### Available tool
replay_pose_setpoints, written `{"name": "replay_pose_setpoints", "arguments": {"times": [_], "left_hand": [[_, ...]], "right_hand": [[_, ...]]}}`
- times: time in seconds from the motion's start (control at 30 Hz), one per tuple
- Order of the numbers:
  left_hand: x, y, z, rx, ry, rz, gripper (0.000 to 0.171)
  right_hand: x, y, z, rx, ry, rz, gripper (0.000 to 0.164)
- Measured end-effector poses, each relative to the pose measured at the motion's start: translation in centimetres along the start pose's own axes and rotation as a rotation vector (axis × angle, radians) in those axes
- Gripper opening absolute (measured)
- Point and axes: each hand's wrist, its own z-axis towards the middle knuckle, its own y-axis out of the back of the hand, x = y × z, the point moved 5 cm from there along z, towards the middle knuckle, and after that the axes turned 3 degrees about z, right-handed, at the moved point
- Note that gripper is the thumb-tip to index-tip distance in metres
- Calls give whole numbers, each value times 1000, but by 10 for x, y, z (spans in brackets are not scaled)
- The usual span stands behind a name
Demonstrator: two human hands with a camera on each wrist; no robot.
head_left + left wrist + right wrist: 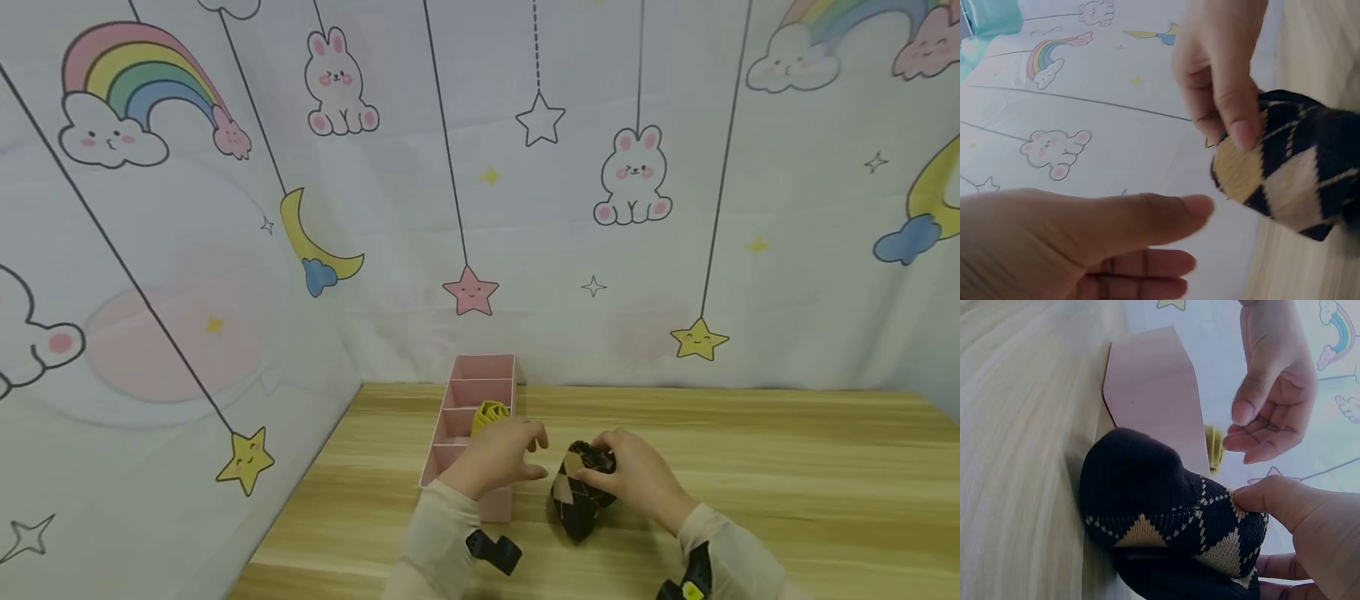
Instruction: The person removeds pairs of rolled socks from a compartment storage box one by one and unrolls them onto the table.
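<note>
- Head view: the argyle sock bundle (pixel 577 492) is between the two hands, directly at the right hand's (pixel 641 475) fingertips and just beside the left hand (pixel 498 454), apart from it.
- Here the right hand pinches the bundle's upper end between thumb and fingers; the left hand's fingers are relaxed, loosely bent and holding nothing.
- Behind and beneath the left hand is the pink compartment box (pixel 484 367), with a yellow rolled cloth (pixel 491 409) in one compartment just past that hand.
- Left wrist view: the right hand's thumb presses on a tan diamond at the bundle's end; the left thumb points toward it without touching.
- Right wrist view: the bundle's dark part extends from the right hand's grip toward the wooden table (pixel 1016 487); whether they touch, I cannot tell.
</note>
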Motion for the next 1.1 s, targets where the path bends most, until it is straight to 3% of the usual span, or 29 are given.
{"name": "replay_pose_setpoints", "arguments": {"times": [0.23,0.33,0.87,1.0,1.1], "left_hand": [[-27,-16,12,-123,-121,134,22],[-36,-23,14,-143,-158,170,24],[-50,-43,20,-137,-134,238,50],[-50,-46,22,-140,-139,260,48],[-50,-47,22,-151,-145,270,47]], "right_hand": [[-8,3,0,-6,-12,-21,44],[-12,4,0,5,-30,-10,42],[-48,0,4,75,-92,56,49],[-52,0,4,40,-42,68,50],[-50,0,4,-2,77,64,40]]}}
